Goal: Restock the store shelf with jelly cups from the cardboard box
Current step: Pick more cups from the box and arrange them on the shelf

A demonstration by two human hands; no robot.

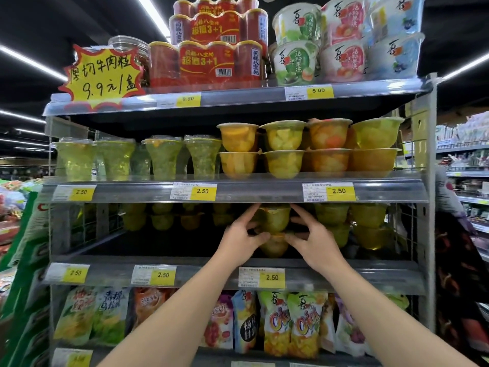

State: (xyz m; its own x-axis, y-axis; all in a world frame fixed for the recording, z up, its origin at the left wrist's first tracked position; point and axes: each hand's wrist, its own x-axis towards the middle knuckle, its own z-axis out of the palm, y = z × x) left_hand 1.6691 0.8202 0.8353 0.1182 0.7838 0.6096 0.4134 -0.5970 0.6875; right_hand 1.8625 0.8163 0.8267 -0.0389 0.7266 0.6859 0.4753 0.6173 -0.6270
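A yellow-green jelly cup (274,219) sits stacked on a second jelly cup (274,247) on the third shelf (185,274) from the top. My left hand (242,235) grips the stack from the left and my right hand (312,239) grips it from the right, fingers curled round the upper cup and thumbs at the seam between the two. More jelly cups (367,226) stand stacked to the right, and others (161,219) sit deeper at the back left. The cardboard box is out of view.
The shelf above (238,192) carries tall green cups and stacked fruit cups close over my hands. Snack bags (291,321) hang below. A person in dark patterned clothes (460,260) stands at the right of the rack. The third shelf's front left is dark and bare.
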